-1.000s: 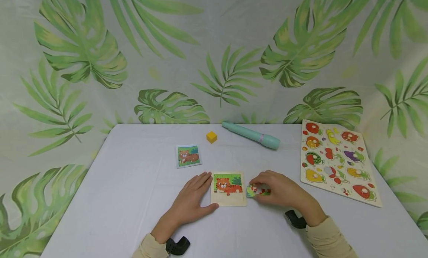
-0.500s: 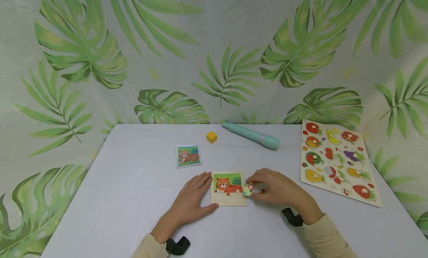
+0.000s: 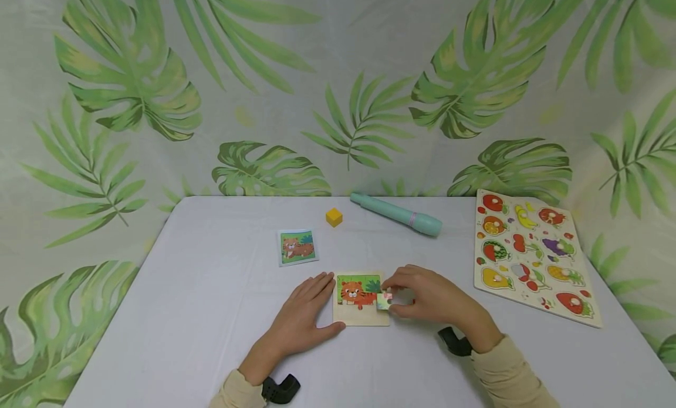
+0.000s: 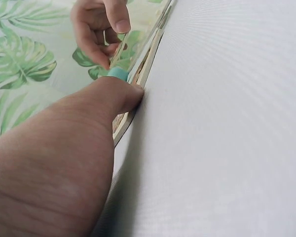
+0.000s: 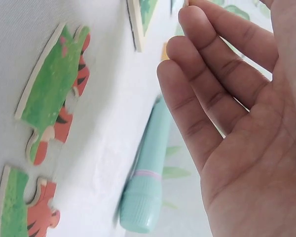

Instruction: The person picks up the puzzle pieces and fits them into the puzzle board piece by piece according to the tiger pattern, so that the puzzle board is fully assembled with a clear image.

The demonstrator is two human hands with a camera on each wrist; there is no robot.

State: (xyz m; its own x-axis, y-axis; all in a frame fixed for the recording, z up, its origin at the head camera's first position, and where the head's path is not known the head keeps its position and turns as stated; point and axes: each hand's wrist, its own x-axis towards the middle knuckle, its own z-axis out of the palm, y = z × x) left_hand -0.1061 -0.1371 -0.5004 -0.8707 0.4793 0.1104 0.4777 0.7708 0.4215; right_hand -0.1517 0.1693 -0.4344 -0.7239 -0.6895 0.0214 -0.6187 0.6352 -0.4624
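A wooden puzzle board (image 3: 364,320) lies on the white table with a tiger picture in its upper part and bare wood along the bottom. My left hand (image 3: 298,317) rests flat beside it, fingers along the left edge and thumb (image 4: 130,96) on the lower-left corner. Over the board's right side, my right hand (image 3: 433,295) pinches a jigsaw piece (image 3: 384,302) between thumb and index finger. In the left wrist view this piece (image 4: 119,52) appears tilted on edge. Two loose jigsaw pieces, one green and orange (image 5: 49,89) and one striped (image 5: 39,207), show in the right wrist view.
Behind the board lie a small tiger picture card (image 3: 298,248), a yellow cube (image 3: 334,217) and a mint-green tube (image 3: 398,213). A fruit peg puzzle (image 3: 533,258) occupies the table's right side. A leaf-patterned cloth (image 3: 274,103) hangs at the back.
My right hand has moved left with the jigsaw piece, from beside the board to over its right edge. My left hand has stayed in place.
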